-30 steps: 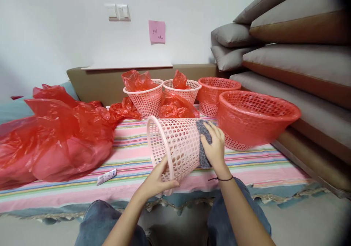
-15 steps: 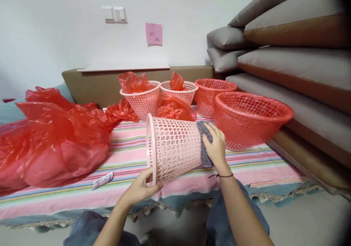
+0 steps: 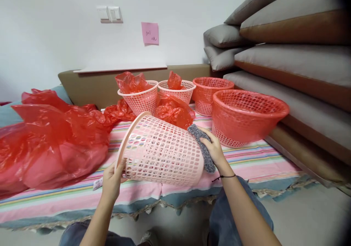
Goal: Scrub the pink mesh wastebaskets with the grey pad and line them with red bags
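A pale pink perforated basket [image 3: 164, 149] lies on its side in the air above the striped cloth, its wide mouth facing left. My left hand [image 3: 113, 178] is closed on the rim at the lower left, thumb outside. My right hand [image 3: 212, 147] holds a grey fuzzy cloth [image 3: 204, 149] against the basket's base end at the right. The fingers of that hand are partly hidden behind the cloth.
Behind stand two pink baskets [image 3: 142, 101] with red bags and two red-lined baskets [image 3: 246, 118]. Big red plastic bags [image 3: 60, 140] lie left on the striped cloth [image 3: 175, 191]. Stacked cushions [image 3: 296, 63] rise at right. A small white packet [image 3: 97, 184] lies near my left hand.
The held basket has turned, its mouth swinging left and its base tilting down toward me. My left hand has moved left with the rim. The grey cloth has tilted.
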### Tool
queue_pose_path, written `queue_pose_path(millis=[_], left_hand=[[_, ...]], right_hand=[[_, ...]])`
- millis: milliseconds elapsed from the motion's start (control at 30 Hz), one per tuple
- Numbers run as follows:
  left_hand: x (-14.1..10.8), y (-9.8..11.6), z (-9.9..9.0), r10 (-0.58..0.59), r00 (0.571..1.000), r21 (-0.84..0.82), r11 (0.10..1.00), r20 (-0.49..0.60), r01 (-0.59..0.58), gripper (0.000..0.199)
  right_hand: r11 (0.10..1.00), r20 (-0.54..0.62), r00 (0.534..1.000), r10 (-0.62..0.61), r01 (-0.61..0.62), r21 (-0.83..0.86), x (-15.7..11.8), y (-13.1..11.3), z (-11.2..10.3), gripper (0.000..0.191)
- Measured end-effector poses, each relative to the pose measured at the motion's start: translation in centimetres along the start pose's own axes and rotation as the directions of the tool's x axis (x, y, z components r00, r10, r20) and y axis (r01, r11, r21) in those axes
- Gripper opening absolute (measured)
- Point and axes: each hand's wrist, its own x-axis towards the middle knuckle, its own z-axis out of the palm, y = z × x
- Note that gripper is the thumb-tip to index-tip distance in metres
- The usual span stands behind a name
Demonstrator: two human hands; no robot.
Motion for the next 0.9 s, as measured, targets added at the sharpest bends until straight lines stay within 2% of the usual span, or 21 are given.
queue_pose_path(millis=[200,333,467,567,633,700,767,833,900], left_hand=[[0.3,0.2,0.1,0.027,0.999,0.034,0.999,0.018,-0.028,0.06],[0.4,1.3,0.1,0.075,0.997,0.09,0.993,0.009,-0.076,0.055],[0.5,3.2,0.4,0.087,0.996,0.145,0.985,0.027,-0.09,0.051],[0.5,5.0,1.3,0.088,0.995,0.182,0.978,0.053,-0.097,0.05],[0.5,6.3,2.3,0.087,0.993,0.201,0.974,0.074,-0.1,0.05],[0.5,7.6,3.5,0.084,0.992,0.217,0.971,0.095,-0.103,0.049],[0.8,9.0,4.6,0.086,0.989,0.225,0.968,0.123,-0.112,0.048],[1.0,10.1,5.0,0.109,0.979,0.217,0.965,0.17,-0.145,0.047],[1.1,10.6,4.7,0.165,0.96,0.188,0.96,0.224,-0.208,0.048]], right_hand=[[0.992,-0.009,0.993,0.121,-0.12,0.043,1.2,2.7,0.4,0.04],[0.995,-0.021,0.995,0.097,-0.096,0.022,0.9,3.0,0.5,0.04],[0.998,-0.002,1.0,-0.02,0.02,-0.052,-0.9,0.9,0.2,0.038],[0.978,0.018,0.991,-0.135,0.136,-0.159,-3.7,-1.2,0.1,0.037],[0.911,0.033,0.966,-0.255,0.251,-0.328,-6.2,-2.0,0.6,0.038],[0.786,0.071,0.926,-0.372,0.355,-0.506,-8.5,-2.2,1.3,0.041],[0.693,0.081,0.896,-0.436,0.392,-0.605,-10.0,-1.9,2.1,0.044],[0.662,0.059,0.883,-0.466,0.392,-0.639,-10.4,-1.5,2.6,0.044],[0.662,0.031,0.881,-0.472,0.377,-0.648,-9.6,-1.1,2.9,0.043]])
